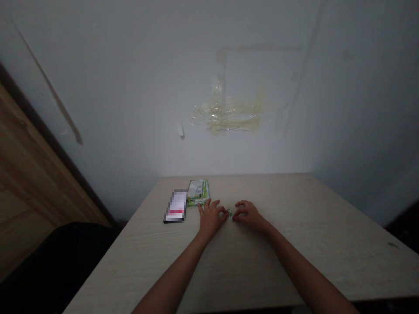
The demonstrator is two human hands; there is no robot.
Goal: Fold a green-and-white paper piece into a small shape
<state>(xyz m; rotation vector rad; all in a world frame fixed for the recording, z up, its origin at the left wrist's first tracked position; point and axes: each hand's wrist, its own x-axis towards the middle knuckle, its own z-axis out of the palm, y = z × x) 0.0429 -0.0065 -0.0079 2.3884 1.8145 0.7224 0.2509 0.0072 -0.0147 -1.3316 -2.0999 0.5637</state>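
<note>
Near the middle of the table lies a small, crumpled-looking green-and-white piece (pixel 230 213), too small to make out its kind. From its left side, my left hand (pixel 211 216) pinches its edge between thumb and forefinger, the other fingers spread toward the packets. My right hand (pixel 250 214) is just to its right, fingers bent and loosely apart, with the fingertips close to the piece. Whether they touch it is hard to see. Beyond my left hand is a small stack of green-and-white printed packets (pixel 197 190), partly covered by its fingertips.
A phone (pixel 176 207) with a blurred screen lies left of the packets. The pale wood table (pixel 275 270) meets a grey wall (pixel 137 87) marked with old tape. At the left are a dark chair back (pixel 65 257) and a wooden panel (pixel 29 161).
</note>
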